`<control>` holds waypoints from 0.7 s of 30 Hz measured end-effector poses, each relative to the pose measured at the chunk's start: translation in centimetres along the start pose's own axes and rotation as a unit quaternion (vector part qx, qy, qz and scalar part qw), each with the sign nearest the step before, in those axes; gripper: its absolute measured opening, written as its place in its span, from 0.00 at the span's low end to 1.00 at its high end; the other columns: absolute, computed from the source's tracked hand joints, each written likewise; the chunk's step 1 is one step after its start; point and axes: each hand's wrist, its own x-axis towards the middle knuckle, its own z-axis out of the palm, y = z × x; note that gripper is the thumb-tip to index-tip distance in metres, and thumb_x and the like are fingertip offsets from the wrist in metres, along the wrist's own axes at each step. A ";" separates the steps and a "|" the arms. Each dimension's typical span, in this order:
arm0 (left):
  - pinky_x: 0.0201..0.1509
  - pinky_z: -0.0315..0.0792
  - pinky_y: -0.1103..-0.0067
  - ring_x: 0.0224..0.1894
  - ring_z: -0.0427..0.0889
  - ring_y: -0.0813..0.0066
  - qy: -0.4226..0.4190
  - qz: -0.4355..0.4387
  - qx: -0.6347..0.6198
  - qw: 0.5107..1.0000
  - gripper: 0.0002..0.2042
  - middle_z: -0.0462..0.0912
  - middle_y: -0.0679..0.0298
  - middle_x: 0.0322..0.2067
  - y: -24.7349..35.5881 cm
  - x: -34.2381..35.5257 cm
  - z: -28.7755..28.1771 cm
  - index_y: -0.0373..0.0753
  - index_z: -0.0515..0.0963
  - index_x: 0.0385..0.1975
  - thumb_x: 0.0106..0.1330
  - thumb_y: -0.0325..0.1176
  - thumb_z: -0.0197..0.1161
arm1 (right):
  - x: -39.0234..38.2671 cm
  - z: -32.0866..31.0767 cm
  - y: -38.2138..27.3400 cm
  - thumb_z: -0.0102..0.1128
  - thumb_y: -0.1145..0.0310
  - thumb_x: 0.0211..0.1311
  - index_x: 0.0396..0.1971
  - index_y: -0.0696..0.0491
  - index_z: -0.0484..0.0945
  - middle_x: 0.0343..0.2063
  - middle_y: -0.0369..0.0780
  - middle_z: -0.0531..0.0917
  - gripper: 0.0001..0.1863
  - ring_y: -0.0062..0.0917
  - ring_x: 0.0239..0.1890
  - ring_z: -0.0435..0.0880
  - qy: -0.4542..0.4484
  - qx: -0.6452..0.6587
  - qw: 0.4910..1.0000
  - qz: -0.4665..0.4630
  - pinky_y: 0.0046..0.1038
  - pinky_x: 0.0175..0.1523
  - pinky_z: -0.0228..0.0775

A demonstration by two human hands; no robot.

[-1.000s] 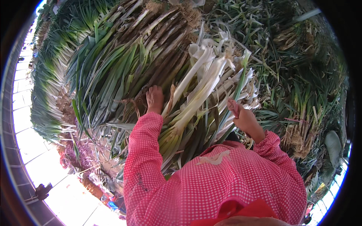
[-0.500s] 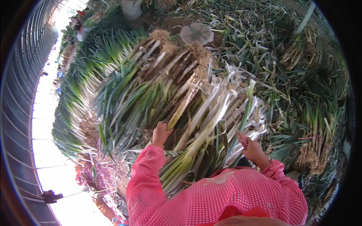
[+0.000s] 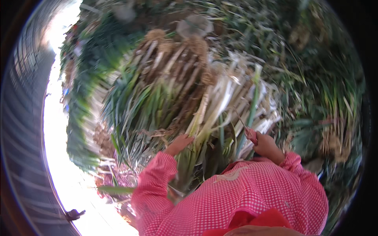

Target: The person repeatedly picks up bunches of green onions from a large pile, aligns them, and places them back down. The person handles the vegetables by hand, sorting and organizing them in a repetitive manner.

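My left hand (image 3: 180,144) is closed round the leafy end of a large green onion (image 3: 199,114), whose brown root end points away from me. My right hand (image 3: 269,148) grips the reddish handle of a knife (image 3: 250,135); its thin blade points forward and left over the pile. Under and beyond the blade lie pale, peeled green onions (image 3: 226,92), with their green leaves toward me. Left of them rests a heap of unpeeled green onions (image 3: 169,65) with brown, soil-covered roots at the far end. Motion blurs much of the picture.
Rows of green onions (image 3: 94,90) line the left side beside a bright strip and a ribbed curved wall (image 3: 23,129). Leaf scraps (image 3: 283,74) cover the ground to the right. A tied bundle (image 3: 336,137) lies at the far right. Purple netting (image 3: 122,175) lies at lower left.
My left hand has moved right with the green onion, bringing it alongside the peeled ones. The knife stays in my right hand, its blade now showing more clearly. The whole view has shifted slightly.
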 end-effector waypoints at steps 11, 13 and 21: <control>0.36 0.67 0.83 0.31 0.73 0.82 0.167 0.034 -0.436 0.884 0.14 0.79 0.68 0.32 7.6 -2.1 4.4 0.31 0.76 0.46 0.67 0.35 0.56 | -0.1 -0.9 -1.9 0.59 0.65 0.52 0.39 0.55 0.72 0.28 0.52 0.82 0.16 0.50 0.34 0.81 -0.063 0.000 0.998 0.005 0.47 0.41 0.71; 0.41 0.69 0.81 0.35 0.75 0.80 0.106 0.051 -0.435 0.893 0.16 0.80 0.65 0.35 6.7 0.7 5.7 0.30 0.75 0.47 0.65 0.33 0.60 | -0.8 -0.7 -2.7 0.60 0.64 0.51 0.40 0.55 0.72 0.29 0.51 0.82 0.17 0.49 0.35 0.81 -0.097 -0.004 0.995 0.013 0.46 0.41 0.71; 0.46 0.69 0.82 0.39 0.75 0.81 0.141 0.060 -0.335 0.930 0.14 0.80 0.65 0.37 4.2 2.1 7.8 0.29 0.77 0.45 0.64 0.30 0.61 | 0.4 1.5 -4.3 0.63 0.64 0.49 0.43 0.52 0.74 0.30 0.51 0.83 0.20 0.49 0.36 0.82 -0.178 0.020 0.984 -0.010 0.43 0.41 0.73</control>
